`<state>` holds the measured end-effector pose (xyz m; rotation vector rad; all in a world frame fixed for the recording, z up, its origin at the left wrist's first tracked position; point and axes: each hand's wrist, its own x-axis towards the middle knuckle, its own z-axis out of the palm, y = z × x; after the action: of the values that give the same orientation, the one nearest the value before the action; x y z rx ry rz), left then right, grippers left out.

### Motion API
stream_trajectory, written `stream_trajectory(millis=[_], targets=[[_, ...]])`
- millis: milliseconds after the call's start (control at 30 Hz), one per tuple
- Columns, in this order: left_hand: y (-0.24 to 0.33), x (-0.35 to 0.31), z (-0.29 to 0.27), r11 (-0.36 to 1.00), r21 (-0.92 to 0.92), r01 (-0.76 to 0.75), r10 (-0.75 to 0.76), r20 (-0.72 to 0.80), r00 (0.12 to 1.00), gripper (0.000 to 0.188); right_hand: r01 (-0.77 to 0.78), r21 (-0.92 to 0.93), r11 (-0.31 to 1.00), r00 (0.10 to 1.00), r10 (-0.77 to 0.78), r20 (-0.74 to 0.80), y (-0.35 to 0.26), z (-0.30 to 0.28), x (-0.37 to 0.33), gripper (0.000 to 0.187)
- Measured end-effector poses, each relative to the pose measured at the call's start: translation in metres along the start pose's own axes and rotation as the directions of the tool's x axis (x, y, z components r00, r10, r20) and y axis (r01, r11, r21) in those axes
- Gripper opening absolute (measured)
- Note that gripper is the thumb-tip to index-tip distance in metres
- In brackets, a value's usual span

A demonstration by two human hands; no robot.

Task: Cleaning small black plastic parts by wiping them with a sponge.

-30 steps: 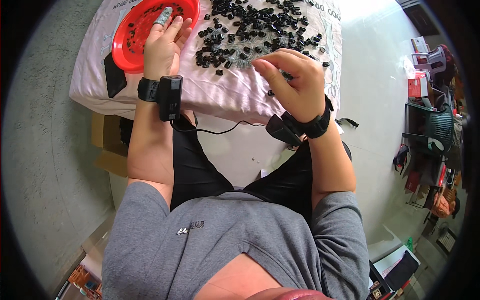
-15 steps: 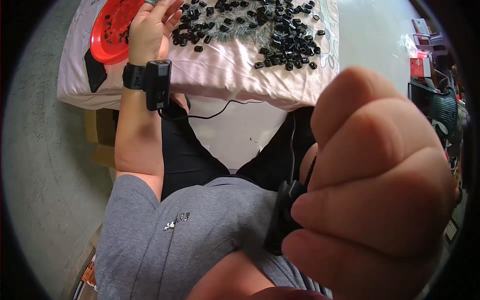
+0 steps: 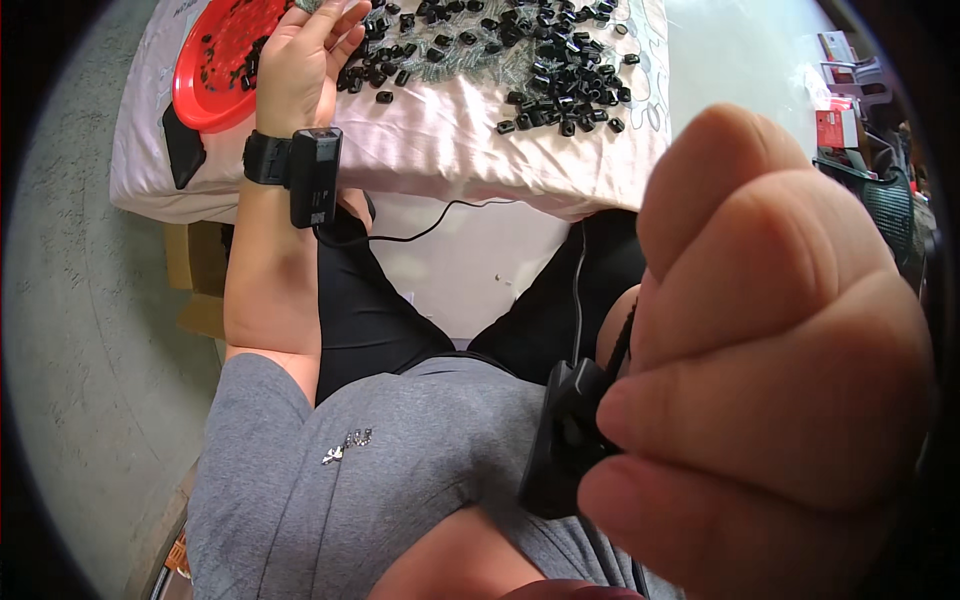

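Note:
At the table's far left, my left hand (image 3: 300,65) reaches to the top edge of the view, its fingers closed. A bit of something greyish-green shows at its fingertips, too cut off to name. It is beside a red plastic tray (image 3: 190,95) that holds small black pieces. My right hand (image 3: 770,340) is raised very close to the camera, fingers curled into the palm; whatever they hold, if anything, is hidden. Many small black ring-like plastic parts (image 3: 570,95) and a spread of thin clear pieces (image 3: 455,65) lie on the cloth-covered table (image 3: 450,150).
A black flat object (image 3: 183,145) lies by the tray at the table's left edge. Black box-shaped devices (image 3: 316,178) are strapped to my wrists, with cables running across my lap. A cardboard box (image 3: 200,290) stands under the table; a plastic chair (image 3: 868,80) is at far right.
My right hand has shifted slightly to the right and stays curled. The table and left arm appear a little further left in view; the left hand keeps its pose.

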<state>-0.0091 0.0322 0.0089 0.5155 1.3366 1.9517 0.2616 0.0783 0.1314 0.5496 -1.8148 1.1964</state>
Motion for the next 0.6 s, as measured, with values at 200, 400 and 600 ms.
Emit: stream_trajectory(millis=[200,400,600], targets=[[0.012,-0.006,-0.003,0.996,-0.079,-0.031,0.032,0.023,0.999,0.023,-0.003,-0.076,0.997,1.0,0.003,-0.001,0.002,-0.011,0.004,0.031],[0.06,-0.051,0.031,0.96,-0.025,-0.279,0.279,-0.006,0.96,0.031,-0.175,-0.43,0.886,0.984,0.174,-0.043,-0.009,-0.028,0.006,0.027],[0.098,-0.067,0.0,0.931,-0.35,-0.107,0.273,0.47,0.839,0.045,-0.405,-0.637,0.656,0.896,0.145,-0.421,-0.018,-0.03,0.004,0.024]])
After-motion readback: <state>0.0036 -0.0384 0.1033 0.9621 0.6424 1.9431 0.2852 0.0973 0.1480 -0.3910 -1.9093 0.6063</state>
